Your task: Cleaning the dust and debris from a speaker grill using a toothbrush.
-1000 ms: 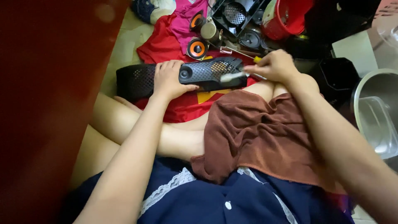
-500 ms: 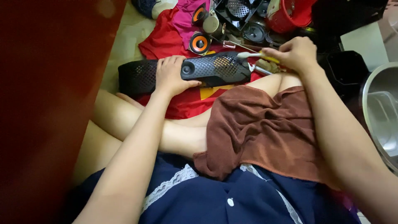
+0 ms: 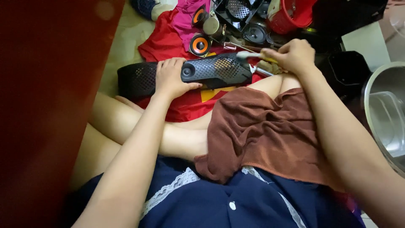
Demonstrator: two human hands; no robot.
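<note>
now gripping a long black speaker bar (image 3: 198, 71) with the left hand (image 3: 171, 78), palm wrapped over its middle, thumb pressing along the near edge. lying across a red cloth (image 3: 168, 42) on the floor, just beyond the knees, touching that cloth. closing the right hand (image 3: 295, 55) around a small brush with a yellow handle (image 3: 253, 56), bristle tip touching the bar's right end. probably handling as a light, stiff plastic shell with a perforated mesh grille, likely denting under hard pressing. judging the solid middle and end caps as the safest places for holding, keeping fingers off the mesh. draping a brown towel (image 3: 265, 135) over the lap. sitting nearby: loose orange-coned speakers (image 3: 200, 44) and a steel basin (image 3: 386, 114).
</note>
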